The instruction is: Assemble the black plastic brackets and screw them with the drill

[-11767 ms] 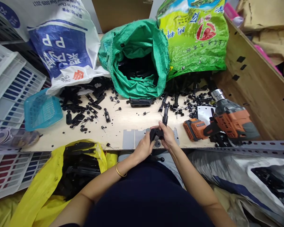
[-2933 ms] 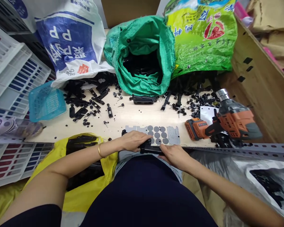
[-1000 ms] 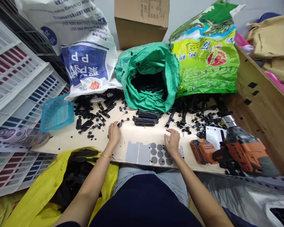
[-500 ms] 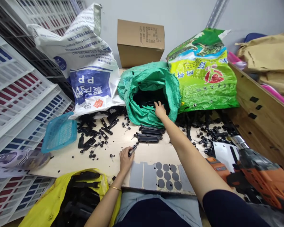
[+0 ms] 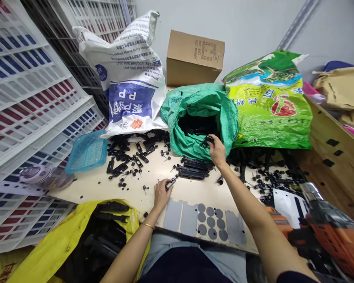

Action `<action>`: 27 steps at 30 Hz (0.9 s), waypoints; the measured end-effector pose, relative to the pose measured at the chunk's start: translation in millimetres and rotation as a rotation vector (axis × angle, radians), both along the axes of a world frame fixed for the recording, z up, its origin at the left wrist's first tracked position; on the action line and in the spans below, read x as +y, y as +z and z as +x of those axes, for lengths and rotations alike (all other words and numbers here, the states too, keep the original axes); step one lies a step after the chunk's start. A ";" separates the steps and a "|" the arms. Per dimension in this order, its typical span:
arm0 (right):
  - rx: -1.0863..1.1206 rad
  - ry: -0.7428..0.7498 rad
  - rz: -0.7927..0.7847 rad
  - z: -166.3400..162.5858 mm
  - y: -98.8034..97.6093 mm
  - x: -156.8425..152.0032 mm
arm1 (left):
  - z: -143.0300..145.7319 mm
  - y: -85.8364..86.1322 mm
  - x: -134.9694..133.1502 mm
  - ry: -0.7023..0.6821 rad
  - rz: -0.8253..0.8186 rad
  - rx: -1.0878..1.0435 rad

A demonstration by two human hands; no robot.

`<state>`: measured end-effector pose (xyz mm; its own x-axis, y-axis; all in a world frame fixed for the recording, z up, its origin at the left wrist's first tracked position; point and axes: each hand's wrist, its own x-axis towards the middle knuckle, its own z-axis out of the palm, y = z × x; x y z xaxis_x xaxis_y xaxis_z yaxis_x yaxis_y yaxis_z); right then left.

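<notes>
Pulling parts for assembly, by the look of it: right hand (image 5: 216, 148) is at the mouth of the green sack (image 5: 203, 114), fingers closed on a black plastic part (image 5: 207, 140) w/ prongs sticking out, lifted just clear of the sack's dark inside. Left hand (image 5: 161, 192) rests on the desk (image 5: 153, 177) nearer the body, thumb & fingers pinched narrow on a small black pin piece (image 5: 171, 182) that pokes out fwd of the fingertips.

Progress, as a judgement: early in a cycle. Both parts are picked up but well apart, nothing joined yet; the two still need bringing together, approx. in front of the body by the grey sticker sheet (image 5: 205, 220), which lies just right of the left hand at the desk edge. A stack of long black bars (image 5: 194, 171) sits between the hands, just below the right wrist; can't tell if those are finished units or stock. Loose black pieces (image 5: 129, 157) are scattered beyond & left of the left hand, more to the right of the right forearm, so plenty is left to work through.

The part in the right hand: matte black, moulded, small, several thin arms or clips; exact shape too small to tell. Pin piece: short, dark, w/ a lighter tip.

Orange power driver (image 5: 327, 232) lies far right of the right arm, untouched. Yellow bag (image 5: 76, 236) w/ black parts sits below the left forearm, off the desk.
</notes>
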<state>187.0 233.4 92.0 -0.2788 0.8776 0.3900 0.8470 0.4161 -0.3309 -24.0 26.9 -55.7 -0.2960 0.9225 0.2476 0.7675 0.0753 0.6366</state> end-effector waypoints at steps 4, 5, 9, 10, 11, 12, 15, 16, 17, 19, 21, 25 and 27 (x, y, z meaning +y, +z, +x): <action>-0.271 0.200 -0.176 31.4 15.3 -97.7 | -1.4 5.0 -0.3 0.015 -0.025 -0.053; -0.372 0.223 -0.259 37.0 9.8 -121.4 | -2.6 7.2 -0.1 0.005 -0.027 -0.066; -0.502 0.182 -0.492 44.2 -42.1 -195.8 | -19.2 24.6 0.0 -0.067 -0.040 -0.084; -0.476 0.170 -0.515 43.7 -56.1 -207.3 | -26.6 32.2 -0.9 -0.084 -0.032 -0.064; -0.444 0.158 -0.521 42.9 -68.1 -215.6 | -34.8 41.3 -2.2 -0.083 -0.020 -0.037; -0.411 0.144 -0.516 42.3 -77.3 -220.8 | -43.1 51.4 -4.1 -0.078 0.000 -0.003; -0.339 0.092 -0.500 41.9 -89.3 -223.6 | -61.1 83.9 -10.3 -0.122 0.014 0.113; -0.311 0.076 -0.504 42.6 -89.9 -222.2 | -63.1 93.5 -11.9 -0.164 -0.007 0.141; -0.276 0.061 -0.514 43.8 -89.9 -220.4 | -62.9 101.7 -12.7 -0.216 -0.041 0.162; -0.184 0.030 -0.546 47.4 -90.2 -216.6 | -56.8 113.3 -11.6 -0.324 -0.122 0.185; -0.070 -0.001 -0.562 51.1 -91.7 -213.7 | -45.9 119.8 -7.2 -0.420 -0.203 0.191; 0.232 -0.073 -0.573 47.6 -93.8 -215.3 | -14.4 125.0 1.6 -0.596 -0.330 0.166; 0.472 -0.079 -0.664 36.9 -91.6 -222.6 | 8.2 122.8 -0.2 -0.684 -0.316 0.076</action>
